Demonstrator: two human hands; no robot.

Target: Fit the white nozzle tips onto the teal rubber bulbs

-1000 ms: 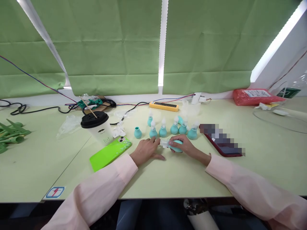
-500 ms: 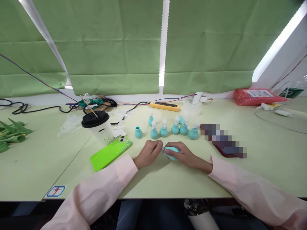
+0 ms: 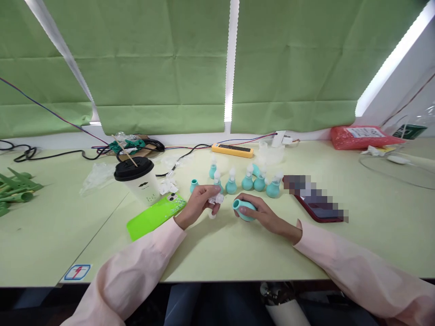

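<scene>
Teal bulb [image 3: 248, 212], gripped by the right hand [image 3: 261, 209], open mouth towards the left hand [image 3: 200, 202], which pinches a clear plastic piece [image 3: 216, 199] apart from it; behind both hands stand teal bulbs with clear tops [image 3: 231, 187], and farther back lies a yellow power strip [image 3: 232, 151]

green blinds [image 3: 152, 59] | bright gaps [image 3: 232, 59] between | white side wall [image 3: 408, 77] | pale-green tabletop [image 3: 238, 258]
</scene>
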